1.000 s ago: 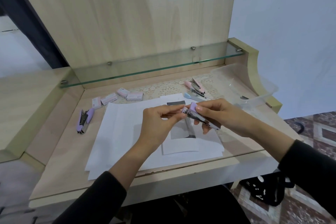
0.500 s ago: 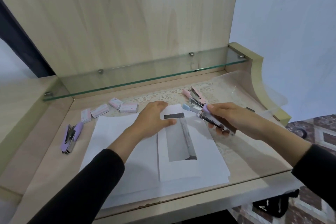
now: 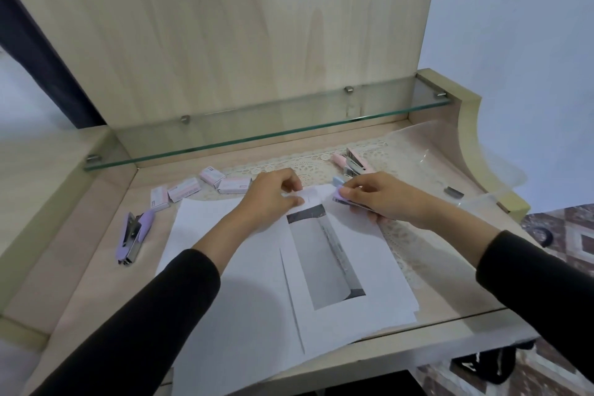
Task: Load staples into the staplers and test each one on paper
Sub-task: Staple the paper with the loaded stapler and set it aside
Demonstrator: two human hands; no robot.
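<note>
Both hands had closed on the paper's (image 3: 321, 267) far edge since half a second before. The left hand (image 3: 273, 193) pinched that edge in curled fingers, while the right hand (image 3: 382, 199) gripped the stapler (image 3: 341, 198) with its nose at the edge, low over the bench (image 3: 96, 267). A shallow bite would likely have missed the sheet, a slack pinch might have let it crumple, and the close left fingertips risked a nip.

We've got one wide-angle head cam, looking forward and down at the desk (image 3: 93, 286) from pretty close, back panel (image 3: 225, 26) up top.
</note>
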